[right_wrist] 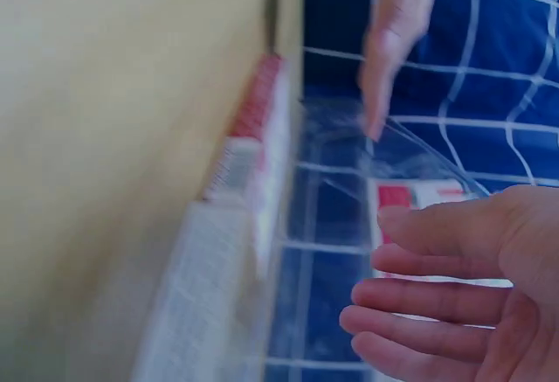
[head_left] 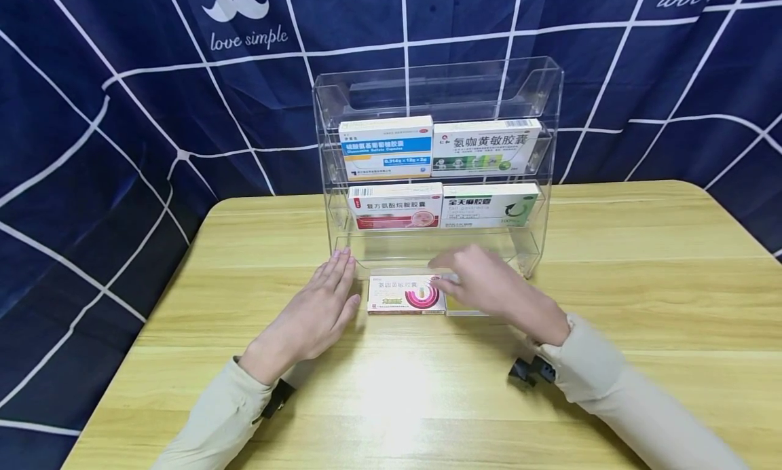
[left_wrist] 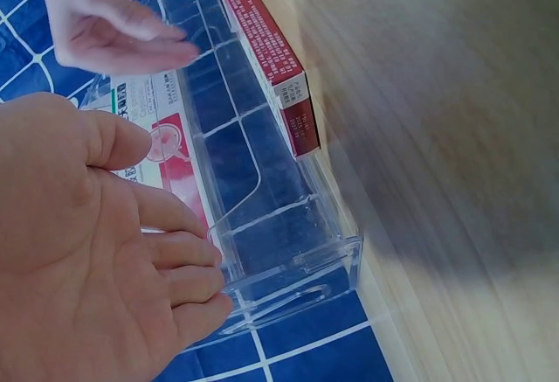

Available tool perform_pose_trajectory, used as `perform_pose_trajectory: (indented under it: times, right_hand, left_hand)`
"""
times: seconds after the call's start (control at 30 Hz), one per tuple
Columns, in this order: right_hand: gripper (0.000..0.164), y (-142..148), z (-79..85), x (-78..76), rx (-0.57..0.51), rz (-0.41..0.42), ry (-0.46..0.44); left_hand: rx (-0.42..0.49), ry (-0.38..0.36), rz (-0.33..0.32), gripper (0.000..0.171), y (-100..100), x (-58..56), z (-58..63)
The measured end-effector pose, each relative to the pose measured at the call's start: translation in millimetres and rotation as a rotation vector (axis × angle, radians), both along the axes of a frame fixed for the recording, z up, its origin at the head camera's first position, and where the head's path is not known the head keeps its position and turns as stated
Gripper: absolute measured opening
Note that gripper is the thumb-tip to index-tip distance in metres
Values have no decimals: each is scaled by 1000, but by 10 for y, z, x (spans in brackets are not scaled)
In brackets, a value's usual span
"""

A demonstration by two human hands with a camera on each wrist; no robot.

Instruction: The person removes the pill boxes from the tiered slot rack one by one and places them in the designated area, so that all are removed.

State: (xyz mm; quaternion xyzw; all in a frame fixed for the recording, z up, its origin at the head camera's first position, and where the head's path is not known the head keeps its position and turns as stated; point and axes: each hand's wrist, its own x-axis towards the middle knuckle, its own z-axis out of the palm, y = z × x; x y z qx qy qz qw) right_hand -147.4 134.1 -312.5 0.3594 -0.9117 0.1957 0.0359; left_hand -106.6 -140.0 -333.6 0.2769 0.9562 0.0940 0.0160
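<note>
Two medicine boxes lie flat on the table in front of a clear acrylic rack (head_left: 427, 244). The left one is a white medicine box with a pink ring design (head_left: 391, 295); its red side shows in the left wrist view. Beside it is a white-and-yellow medicine box (head_left: 464, 312), partly covered by my right hand (head_left: 491, 283). That hand hovers over the two boxes, slightly blurred, its fingers loosely extended and gripping nothing. My left hand (head_left: 313, 312) is beside the pink-ringed box, fingers straight and pointing to the rack's lower left corner, palm empty.
On the rack's top tier stand a blue-and-white box (head_left: 387, 149) and a green-and-white box (head_left: 485, 149). The middle tier bears a red-and-white box (head_left: 395, 206) and another green-marked box (head_left: 490, 206). A dark blue gridded cloth (head_left: 263, 96) hangs behind the wooden table (head_left: 641, 307).
</note>
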Motion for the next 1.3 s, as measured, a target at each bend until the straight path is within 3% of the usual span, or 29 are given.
perform_pose_trajectory:
  times: [0.07,0.33,0.73,1.3]
  right_hand:
    - [22,65,71,-38,-31,-29,37]
    - [15,323,304,-183,-145,-158,257]
    - [20,570,435,-260,-247,-274,507]
    - [19,751,457,-307,-191,-402,472]
  left_hand:
    - [-1,-1,3,59,-3,4,4]
    - [0,-11,9,59,-15,8,8]
    - [-4,6,3,59,-21,-17,-8]
    - [-11,-3,0,60,-5,-15,-19]
